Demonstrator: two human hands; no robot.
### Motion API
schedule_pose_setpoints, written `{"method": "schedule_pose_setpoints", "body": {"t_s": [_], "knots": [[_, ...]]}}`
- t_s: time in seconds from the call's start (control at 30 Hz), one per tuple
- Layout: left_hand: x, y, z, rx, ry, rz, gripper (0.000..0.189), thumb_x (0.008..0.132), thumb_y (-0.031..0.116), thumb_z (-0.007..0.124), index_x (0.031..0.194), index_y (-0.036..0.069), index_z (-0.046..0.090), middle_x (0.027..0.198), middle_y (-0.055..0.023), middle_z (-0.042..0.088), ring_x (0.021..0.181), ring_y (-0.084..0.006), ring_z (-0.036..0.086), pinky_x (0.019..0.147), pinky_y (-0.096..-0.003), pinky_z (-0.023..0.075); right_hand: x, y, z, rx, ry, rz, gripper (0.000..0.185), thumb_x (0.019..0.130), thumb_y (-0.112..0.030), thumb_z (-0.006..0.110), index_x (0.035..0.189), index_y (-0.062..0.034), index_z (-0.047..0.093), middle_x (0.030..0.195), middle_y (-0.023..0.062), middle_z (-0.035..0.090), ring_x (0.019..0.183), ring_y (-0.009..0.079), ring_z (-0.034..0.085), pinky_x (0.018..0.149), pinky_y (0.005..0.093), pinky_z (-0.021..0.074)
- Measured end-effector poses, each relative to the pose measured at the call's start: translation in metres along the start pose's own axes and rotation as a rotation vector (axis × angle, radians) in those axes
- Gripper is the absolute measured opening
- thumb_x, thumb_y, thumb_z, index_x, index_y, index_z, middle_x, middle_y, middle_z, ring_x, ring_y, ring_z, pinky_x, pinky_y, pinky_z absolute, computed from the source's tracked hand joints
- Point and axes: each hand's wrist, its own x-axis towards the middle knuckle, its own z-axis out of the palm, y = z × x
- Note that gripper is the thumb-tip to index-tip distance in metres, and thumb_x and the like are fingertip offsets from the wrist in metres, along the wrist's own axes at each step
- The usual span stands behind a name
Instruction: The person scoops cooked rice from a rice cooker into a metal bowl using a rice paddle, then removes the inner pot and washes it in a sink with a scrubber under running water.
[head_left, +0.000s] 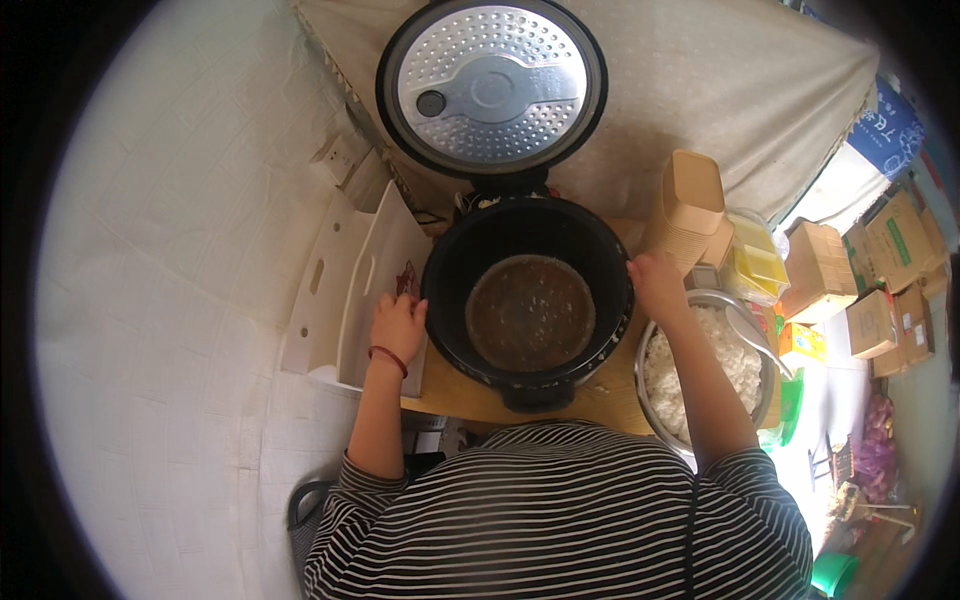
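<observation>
A large black rice cooker (530, 390) stands before me with its dimpled metal lid (491, 90) raised at the back. Its deep pot has a brown bottom (530, 315) scattered with white grains; whether liquid covers it is hard to tell. My left hand (397, 326), with a red band at the wrist, holds the cooker at its left edge, fingers partly hidden. On the opposite edge, my right hand (658, 285) grips the rim. Below my right forearm is a metal bowl of cooked white rice (675, 390), with a pale rice paddle (754, 337) lying across its right side.
A white plastic organizer (356, 300) stands close on the left, by the wall. Stacked brown paper containers (686, 210) lean behind my right hand. Beyond them are yellow containers in a plastic bag (754, 259) and cardboard boxes (817, 274). The wooden table's edge (607, 416) is near my torso.
</observation>
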Motion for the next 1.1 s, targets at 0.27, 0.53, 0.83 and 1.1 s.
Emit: {"method": "schedule_pose_setpoints", "body": {"t_s": [0.27, 0.53, 0.83, 1.1], "knots": [[0.008, 0.005, 0.012, 0.031, 0.089, 0.048, 0.029, 0.092, 0.033, 0.06, 0.097, 0.005, 0.065, 0.108, -0.0169, 0.055, 0.1, -0.0386, 0.053, 0.084, -0.0479, 0.0479, 0.017, -0.026, 0.016, -0.291, -0.085, 0.126, 0.031, 0.093, -0.031, 0.057, 0.09, -0.0029, 0.069, 0.105, 0.0125, 0.059, 0.106, 0.0318, 0.054, 0.084, 0.0465, 0.0464], [0.014, 0.021, 0.011, 0.188, 0.036, 0.008, 0.033, 0.095, 0.035, 0.055, 0.097, 0.004, 0.067, 0.109, -0.0157, 0.056, 0.101, -0.0355, 0.054, 0.084, -0.0471, 0.0475, 0.027, -0.04, 0.019, -0.527, -0.121, 0.098, 0.032, 0.094, -0.033, 0.054, 0.094, -0.0061, 0.072, 0.104, 0.0099, 0.06, 0.102, 0.0279, 0.053, 0.083, 0.0415, 0.043], [0.032, 0.036, 0.019, 0.366, -0.043, -0.043, 0.042, 0.098, 0.037, 0.047, 0.09, 0.004, 0.071, 0.098, -0.0147, 0.066, 0.096, -0.0341, 0.06, 0.082, -0.0452, 0.0479, 0.021, -0.041, 0.02, -0.449, -0.094, 0.066, 0.035, 0.094, -0.035, 0.055, 0.088, -0.0047, 0.072, 0.099, 0.0117, 0.06, 0.098, 0.03, 0.053, 0.079, 0.0427, 0.0436], [0.039, 0.022, 0.015, -0.045, 0.054, -0.12, 0.039, 0.098, 0.03, 0.048, 0.086, -0.001, 0.069, 0.088, -0.0217, 0.064, 0.09, -0.0384, 0.061, 0.083, -0.0477, 0.0478, 0.03, -0.013, 0.032, -0.104, 0.018, 0.214, 0.043, 0.097, -0.035, 0.051, 0.083, 0.0012, 0.07, 0.094, 0.0178, 0.061, 0.095, 0.0378, 0.057, 0.083, 0.0496, 0.045]]}}
